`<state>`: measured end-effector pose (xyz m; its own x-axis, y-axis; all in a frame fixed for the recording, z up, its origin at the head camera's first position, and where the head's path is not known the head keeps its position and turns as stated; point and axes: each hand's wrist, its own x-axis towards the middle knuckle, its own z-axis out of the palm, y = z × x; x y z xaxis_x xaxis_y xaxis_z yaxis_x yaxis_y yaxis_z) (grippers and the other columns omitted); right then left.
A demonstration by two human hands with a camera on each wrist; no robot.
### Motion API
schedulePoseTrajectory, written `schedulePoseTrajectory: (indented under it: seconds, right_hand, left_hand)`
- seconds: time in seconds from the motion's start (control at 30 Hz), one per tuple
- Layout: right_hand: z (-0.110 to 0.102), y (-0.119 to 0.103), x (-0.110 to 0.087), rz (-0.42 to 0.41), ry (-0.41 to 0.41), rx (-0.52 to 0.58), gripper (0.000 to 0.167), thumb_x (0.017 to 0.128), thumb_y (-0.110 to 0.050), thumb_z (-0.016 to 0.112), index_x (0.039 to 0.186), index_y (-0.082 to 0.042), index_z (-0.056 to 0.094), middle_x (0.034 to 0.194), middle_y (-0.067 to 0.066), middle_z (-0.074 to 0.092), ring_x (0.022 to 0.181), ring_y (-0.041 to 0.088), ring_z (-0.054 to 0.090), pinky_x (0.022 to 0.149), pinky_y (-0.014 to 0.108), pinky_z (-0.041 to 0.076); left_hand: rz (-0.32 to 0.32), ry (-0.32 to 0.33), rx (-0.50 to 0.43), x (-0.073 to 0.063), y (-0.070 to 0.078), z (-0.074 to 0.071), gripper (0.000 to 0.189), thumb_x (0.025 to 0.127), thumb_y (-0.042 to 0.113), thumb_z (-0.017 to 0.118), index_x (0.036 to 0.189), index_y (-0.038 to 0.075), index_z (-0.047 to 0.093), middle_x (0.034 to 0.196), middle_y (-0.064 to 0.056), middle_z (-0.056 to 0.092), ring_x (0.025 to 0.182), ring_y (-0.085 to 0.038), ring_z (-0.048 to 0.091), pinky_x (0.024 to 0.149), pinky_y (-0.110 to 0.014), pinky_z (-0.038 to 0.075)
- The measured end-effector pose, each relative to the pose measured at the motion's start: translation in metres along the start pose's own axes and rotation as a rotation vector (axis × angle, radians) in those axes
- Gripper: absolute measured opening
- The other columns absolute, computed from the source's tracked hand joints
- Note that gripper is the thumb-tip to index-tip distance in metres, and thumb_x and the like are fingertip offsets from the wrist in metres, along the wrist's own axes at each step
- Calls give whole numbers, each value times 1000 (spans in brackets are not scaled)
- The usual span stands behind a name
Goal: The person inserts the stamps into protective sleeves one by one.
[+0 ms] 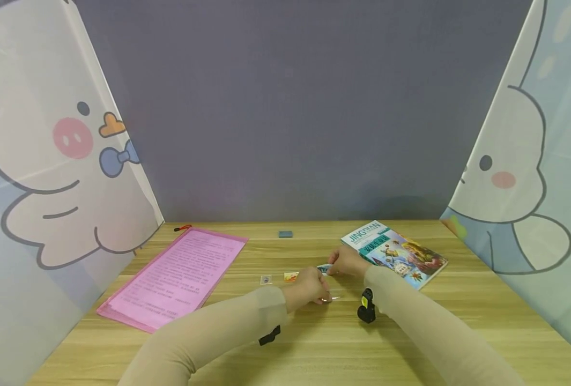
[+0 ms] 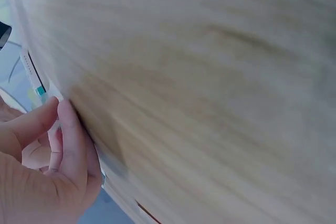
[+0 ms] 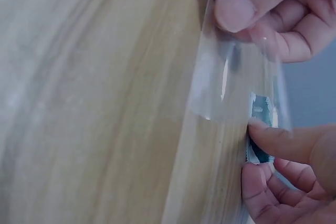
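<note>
My left hand [image 1: 309, 287] pinches the edge of a clear plastic sleeve [image 3: 215, 85] between thumb and fingers. My right hand [image 1: 348, 261] grips a small teal postage stamp [image 3: 261, 108] by thumb and fingertips, close beside the sleeve. In the right wrist view, the sleeve's curved film hangs just above the stamp and overlaps it. Left of the hands, a yellow-and-red stamp [image 1: 290, 276] lies on the table, partly behind my left hand. Farther left lies a pale stamp with a grey picture [image 1: 266, 279].
A pink document pouch [image 1: 179, 279] with printed paper lies on the left of the wooden table [image 1: 314, 348]. An illustrated magazine [image 1: 396, 254] lies beyond my right hand. At the back sits a small blue block [image 1: 285, 234], before a grey panel [image 1: 285, 118].
</note>
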<state>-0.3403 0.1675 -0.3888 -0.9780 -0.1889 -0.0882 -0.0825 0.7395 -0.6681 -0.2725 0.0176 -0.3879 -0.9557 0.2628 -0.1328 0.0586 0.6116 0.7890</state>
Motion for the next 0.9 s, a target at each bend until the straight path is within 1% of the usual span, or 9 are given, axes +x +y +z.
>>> schedulePoseTrajectory:
  seconds: [0.13, 0.27, 0.4, 0.53, 0.67, 0.7, 0.77, 0.87, 0.9]
  right_hand:
    - [0, 3, 1, 3, 10, 10, 20, 75, -4, 80, 86, -4, 63, 83, 6, 62, 62, 15, 57, 57, 23, 47]
    - [-1, 8, 1, -1, 2, 46, 17, 76, -4, 79, 87, -3, 66, 88, 7, 64, 66, 16, 59, 61, 25, 52]
    - [-2, 11, -1, -5, -21, 110, 14, 77, -3, 77, 88, 0, 69, 86, 7, 65, 68, 15, 60, 62, 26, 55]
    - [-4, 12, -1, 19, -21, 148, 11, 78, -4, 78, 86, -1, 71, 75, 2, 64, 65, 12, 59, 60, 23, 55]
    - [-7, 10, -3, 28, -13, 169, 7, 80, -6, 77, 82, -2, 72, 68, 0, 64, 62, 10, 58, 58, 21, 52]
    - [-8, 8, -4, 26, -6, 172, 7, 80, -6, 77, 81, -1, 73, 68, -1, 65, 62, 10, 59, 58, 21, 52]
    - [-11, 5, -5, 25, 6, 178, 8, 80, -8, 77, 82, -1, 73, 71, -1, 67, 64, 10, 60, 60, 22, 53]
    - [-13, -2, -7, 18, 21, 194, 12, 82, -11, 77, 87, 0, 74, 74, 0, 69, 68, 12, 60, 64, 26, 56]
    - [-14, -4, -8, 17, 25, 202, 14, 82, -12, 77, 90, -1, 74, 77, 1, 69, 69, 12, 61, 66, 28, 57]
  left_hand:
    - [-18, -22, -36, 0, -1, -2, 18, 75, -4, 79, 71, 3, 63, 69, -4, 61, 54, -13, 63, 51, -22, 58]
    - [-34, -54, -84, -2, -3, -5, 13, 78, -3, 77, 80, 2, 65, 69, -6, 65, 54, -12, 62, 53, -23, 59]
    - [-38, -92, -138, -3, -3, -8, 10, 79, -4, 76, 84, -1, 68, 72, -6, 68, 54, -13, 62, 55, -25, 60]
    - [-35, -95, -185, -2, -4, -11, 10, 79, -5, 74, 77, 0, 66, 70, -8, 67, 54, -13, 62, 55, -27, 61]
    - [-16, -76, -213, -1, -6, -14, 26, 79, -8, 72, 64, 3, 54, 70, -11, 66, 53, -13, 61, 55, -27, 61]
    - [-10, -73, -223, 0, -7, -15, 25, 80, -8, 72, 63, 2, 55, 73, -11, 67, 54, -12, 61, 55, -27, 60]
    - [0, -74, -248, 2, -10, -17, 19, 80, -7, 72, 66, -2, 60, 79, -10, 69, 56, -12, 60, 57, -27, 61]
    - [35, -93, -281, 5, -15, -24, 3, 84, -2, 71, 82, -5, 70, 89, -8, 69, 61, -12, 62, 62, -26, 61]
    - [43, -94, -289, 5, -15, -27, 5, 85, 0, 71, 87, -5, 72, 91, -7, 70, 63, -12, 62, 63, -26, 61]
